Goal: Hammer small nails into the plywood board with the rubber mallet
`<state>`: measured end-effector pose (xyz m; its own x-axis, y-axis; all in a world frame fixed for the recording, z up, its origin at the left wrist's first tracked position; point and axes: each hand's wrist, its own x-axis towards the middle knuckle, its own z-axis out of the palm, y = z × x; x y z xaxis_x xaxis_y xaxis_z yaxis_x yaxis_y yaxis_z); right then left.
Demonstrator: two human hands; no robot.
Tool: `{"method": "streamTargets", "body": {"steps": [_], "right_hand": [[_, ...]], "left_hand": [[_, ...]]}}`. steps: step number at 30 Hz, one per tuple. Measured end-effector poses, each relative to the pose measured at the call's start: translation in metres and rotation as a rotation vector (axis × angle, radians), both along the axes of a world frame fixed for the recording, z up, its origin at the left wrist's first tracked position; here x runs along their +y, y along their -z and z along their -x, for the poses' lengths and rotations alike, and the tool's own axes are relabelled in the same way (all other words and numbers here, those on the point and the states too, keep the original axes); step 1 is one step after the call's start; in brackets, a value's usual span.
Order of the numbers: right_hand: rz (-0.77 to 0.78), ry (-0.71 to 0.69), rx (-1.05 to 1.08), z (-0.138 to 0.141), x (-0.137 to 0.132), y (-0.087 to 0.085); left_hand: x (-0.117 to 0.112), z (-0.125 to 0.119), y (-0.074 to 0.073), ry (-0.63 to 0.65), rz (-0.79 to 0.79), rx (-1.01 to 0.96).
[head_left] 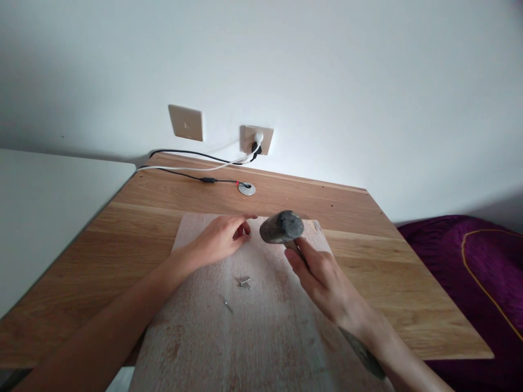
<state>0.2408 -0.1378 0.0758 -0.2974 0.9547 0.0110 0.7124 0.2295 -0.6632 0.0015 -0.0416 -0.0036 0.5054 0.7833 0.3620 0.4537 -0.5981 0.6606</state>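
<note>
My right hand (322, 272) is wrapped round the handle (362, 351) of a hammer. Its worn grey, rounded head (281, 227) is raised over the far part of a pale, scuffed wooden board (229, 348). Close to the board's far edge, left of the hammer head, my left hand (224, 237) has its thumb and fingers curled in, the index finger stretched forward. Something tiny may be at the thumb tip, but I cannot make it out. A few small metal nails or screws (245, 282) lie on the board, with a single one (227, 305) nearer to me.
Under the board is a brown wooden desk (379, 283), its back edge by the wall. Black and white cables (196, 167) run from a wall socket (256, 140) past a round cable grommet (247, 189). A white panel (53, 207) stands left; purple cloth (441, 245) lies right.
</note>
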Motion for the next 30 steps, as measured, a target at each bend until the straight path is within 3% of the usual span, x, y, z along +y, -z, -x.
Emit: {"method": "streamTargets", "body": {"steps": [5,17,23,30], "right_hand": [[-0.004,-0.103,-0.106,0.016,0.017,0.004],[-0.068,-0.077,-0.104,0.02,0.011,0.008],[-0.019,-0.089,-0.097,0.018,0.012,0.009],[0.006,-0.069,-0.058,0.018,0.001,0.01]], "left_hand": [[0.0,0.0,-0.001,0.0,0.003,-0.025],[0.001,0.0,0.002,0.032,0.025,-0.054],[0.003,-0.001,0.004,0.027,0.009,-0.059],[-0.001,-0.001,-0.003,0.039,0.012,-0.064]]}}
